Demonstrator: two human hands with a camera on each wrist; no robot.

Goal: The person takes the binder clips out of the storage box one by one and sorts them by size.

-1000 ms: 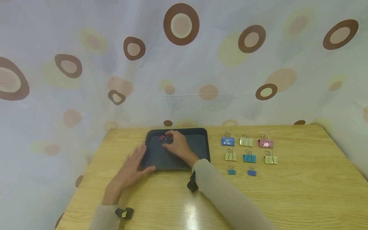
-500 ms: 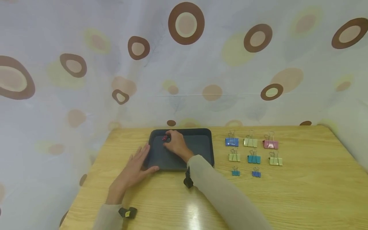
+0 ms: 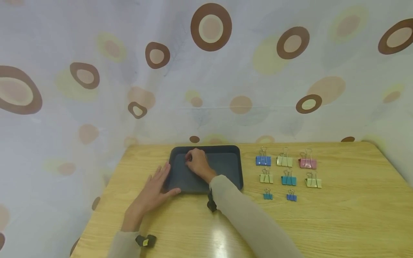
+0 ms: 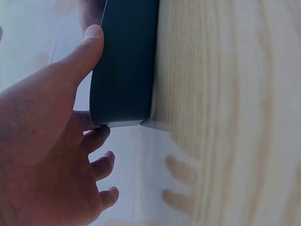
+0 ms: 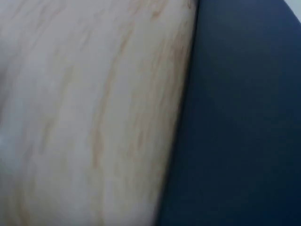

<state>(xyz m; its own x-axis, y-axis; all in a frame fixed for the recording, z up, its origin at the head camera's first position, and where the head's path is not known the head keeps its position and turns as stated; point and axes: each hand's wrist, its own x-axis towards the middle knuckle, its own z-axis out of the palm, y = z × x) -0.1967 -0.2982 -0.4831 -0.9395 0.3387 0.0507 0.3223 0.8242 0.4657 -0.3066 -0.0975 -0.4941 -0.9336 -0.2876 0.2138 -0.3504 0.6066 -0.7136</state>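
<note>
Head view, frame centre: left hand (image 3: 154, 191) flat against tray (image 3: 226, 168) corner, steadying it; right hand (image 3: 197, 165) inside, fingers curled, contents hidden.

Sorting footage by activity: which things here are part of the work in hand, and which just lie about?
In hand:
right hand
left hand
dark tray

Lying about:
eight binder clips, right of tray
wooden table
patterned curtain
</note>
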